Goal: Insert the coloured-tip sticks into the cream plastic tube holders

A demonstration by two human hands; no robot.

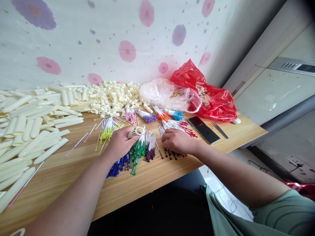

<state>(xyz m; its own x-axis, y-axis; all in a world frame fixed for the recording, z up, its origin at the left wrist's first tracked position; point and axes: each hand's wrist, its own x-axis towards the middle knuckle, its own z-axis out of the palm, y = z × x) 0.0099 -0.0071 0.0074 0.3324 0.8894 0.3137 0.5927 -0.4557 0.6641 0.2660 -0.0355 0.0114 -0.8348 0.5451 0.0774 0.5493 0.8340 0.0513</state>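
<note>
My left hand (pixel 119 144) is closed around a cream plastic pen part (pixel 138 131), its round open end facing me with small coloured bits inside. Below it lie bundles of thin white pen refills with green tips (pixel 138 150) and blue tips (pixel 119 166). My right hand (pixel 175 141) is over the black-tipped refills (pixel 173 154), fingers curled down; its fingertips are hidden, so I cannot tell what they pinch. Between the hands are dark maroon refills (pixel 150 149). Red-tipped refills (pixel 183 127) lie just behind my right hand, and yellow-tipped ones (pixel 107 130) behind my left.
Cream pen barrels (pixel 31 127) cover the table's left side, with slotted cream pieces (pixel 118 95) heaped behind. Pink (pixel 130 116), purple (pixel 147 117), orange (pixel 161 114) and light-blue refills (pixel 176 114) lie farther back. A clear bag (pixel 164 95), red bag (pixel 219 101) and phone (pixel 203 129) are at right.
</note>
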